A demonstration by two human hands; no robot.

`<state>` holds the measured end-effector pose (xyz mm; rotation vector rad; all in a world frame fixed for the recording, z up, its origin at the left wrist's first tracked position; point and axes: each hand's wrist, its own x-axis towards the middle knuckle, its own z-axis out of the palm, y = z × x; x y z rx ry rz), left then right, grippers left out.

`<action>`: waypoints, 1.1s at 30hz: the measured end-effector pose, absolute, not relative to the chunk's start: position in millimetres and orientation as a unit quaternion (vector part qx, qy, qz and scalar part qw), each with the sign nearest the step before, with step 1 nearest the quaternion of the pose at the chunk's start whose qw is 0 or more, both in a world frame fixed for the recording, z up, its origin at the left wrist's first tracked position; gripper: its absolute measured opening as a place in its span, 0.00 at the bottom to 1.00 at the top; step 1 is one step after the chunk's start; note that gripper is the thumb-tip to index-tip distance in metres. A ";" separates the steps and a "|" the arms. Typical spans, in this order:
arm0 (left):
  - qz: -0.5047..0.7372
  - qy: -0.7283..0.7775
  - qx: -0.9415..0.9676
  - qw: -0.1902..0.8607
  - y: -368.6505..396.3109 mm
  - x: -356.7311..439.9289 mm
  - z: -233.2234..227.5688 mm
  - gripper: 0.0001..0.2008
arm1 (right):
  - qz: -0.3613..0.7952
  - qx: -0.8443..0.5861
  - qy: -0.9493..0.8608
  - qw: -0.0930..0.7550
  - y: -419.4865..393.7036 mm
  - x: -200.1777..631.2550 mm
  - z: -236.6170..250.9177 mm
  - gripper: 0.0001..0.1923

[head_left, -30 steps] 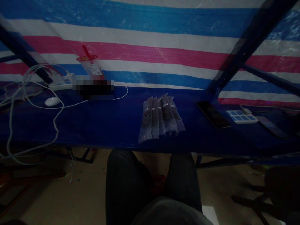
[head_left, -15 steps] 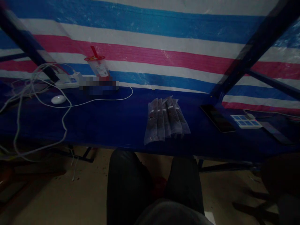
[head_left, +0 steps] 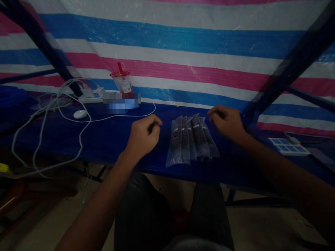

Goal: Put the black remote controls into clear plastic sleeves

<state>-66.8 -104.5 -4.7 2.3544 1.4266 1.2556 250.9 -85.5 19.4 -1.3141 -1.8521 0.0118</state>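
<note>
Clear packets [head_left: 192,139] (fanned, dark contents) lie flat on the blue counter [head_left: 117,143] between left hand [head_left: 143,135] and right hand [head_left: 227,121], both loosely curled, empty; likely light, limp, slippery, best pinched at an edge

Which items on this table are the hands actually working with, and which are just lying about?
In hand:
- clear pouches, fanned out between the two hands
- left hand and right hand, each curled beside them, touching nothing

Lying about:
- drink cup
- white cables
- power strip
- white puck
- blue-squared card
</note>
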 end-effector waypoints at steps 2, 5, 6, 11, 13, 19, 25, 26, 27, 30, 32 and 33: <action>0.344 0.479 0.805 0.061 -67.5 -52.0 -7.3 0.13 | -0.003 -0.546 -0.751 0.371 -64.5 255.6 -7.0 0.11; 0.255 0.491 0.832 0.045 -12.2 -28.6 -14.8 0.14 | 0.014 -0.554 -0.754 0.353 -44.6 263.2 -35.3 0.13; 0.243 0.498 0.832 0.035 1.6 -22.2 -18.4 0.15 | 0.020 -0.559 -0.751 0.350 -41.9 264.7 -40.3 0.13; 0.181 0.532 0.827 0.013 31.7 -5.2 -36.2 0.16 | 0.054 -0.554 -0.773 0.305 -40.8 263.6 -46.9 0.10; 0.170 0.540 0.824 0.001 36.9 -2.0 -38.9 0.17 | 0.063 -0.552 -0.773 0.304 -40.7 261.7 -47.3 0.10; 0.109 0.563 0.818 0.048 54.2 3.8 -33.8 0.26 | 0.087 -0.559 -0.760 0.320 -39.4 261.8 -49.7 0.09; 0.171 0.524 0.827 0.108 30.2 -2.7 -31.4 0.38 | 0.119 -0.578 -0.738 0.327 -39.2 264.9 -51.8 0.11; 0.178 0.508 0.835 0.115 24.5 -2.9 -30.6 0.38 | 0.122 -0.583 -0.734 0.326 -39.2 264.7 -52.0 0.11; 0.178 0.499 0.839 0.121 19.6 -2.4 -29.6 0.38 | 0.126 -0.588 -0.729 0.326 -39.0 264.2 -52.2 0.12; 0.160 0.484 0.851 0.123 10.9 1.2 -25.7 0.35 | 0.144 -0.606 -0.710 0.328 -37.0 262.1 -52.7 0.13; 0.150 0.476 0.854 0.148 9.1 3.1 -23.1 0.32 | 0.156 -0.616 -0.704 0.317 -34.0 260.2 -51.6 0.14; 0.146 0.475 0.851 0.172 8.8 3.4 -21.9 0.30 | 0.161 -0.621 -0.704 0.306 -31.9 259.2 -50.2 0.15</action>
